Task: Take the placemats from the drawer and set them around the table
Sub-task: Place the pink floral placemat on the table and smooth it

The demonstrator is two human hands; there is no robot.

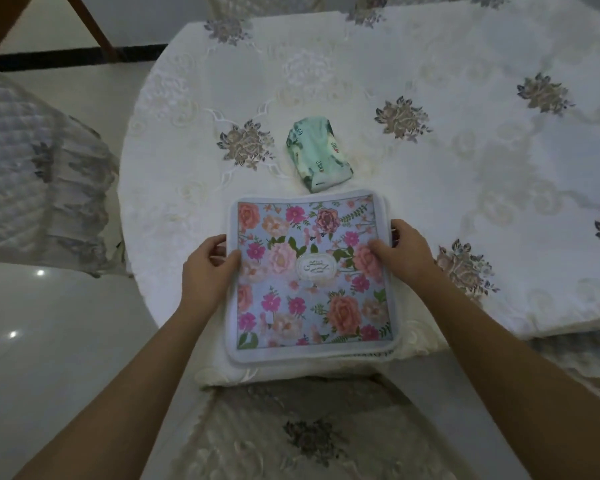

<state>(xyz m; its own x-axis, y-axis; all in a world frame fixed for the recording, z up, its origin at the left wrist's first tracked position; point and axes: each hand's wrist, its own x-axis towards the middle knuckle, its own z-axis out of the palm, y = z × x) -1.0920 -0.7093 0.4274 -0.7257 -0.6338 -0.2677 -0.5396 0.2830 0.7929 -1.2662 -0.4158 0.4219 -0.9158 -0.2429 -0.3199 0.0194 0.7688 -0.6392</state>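
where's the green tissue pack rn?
In the head view, the green tissue pack lies on the tablecloth near the table's left-centre, just beyond the far edge of the floral placemat, apart from both hands.

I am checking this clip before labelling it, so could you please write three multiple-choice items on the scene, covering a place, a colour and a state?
1. Where does the crumpled mint-green soft packet lie?
A. Beyond the floral placemat, on the table
B. On the floor
C. On the chair seat

2. What colour is the background of the square flower-printed placemat?
A. Black
B. Light blue
C. Bright yellow

3. How is the placemat held?
A. By the left hand alone
B. By neither hand
C. By both hands at its side edges

Key: 1 A, it rests on the white embroidered tablecloth past the mat's far edge. 2 B, pale blue shows between the pink and peach flowers. 3 C, the left hand and right hand grip opposite edges.
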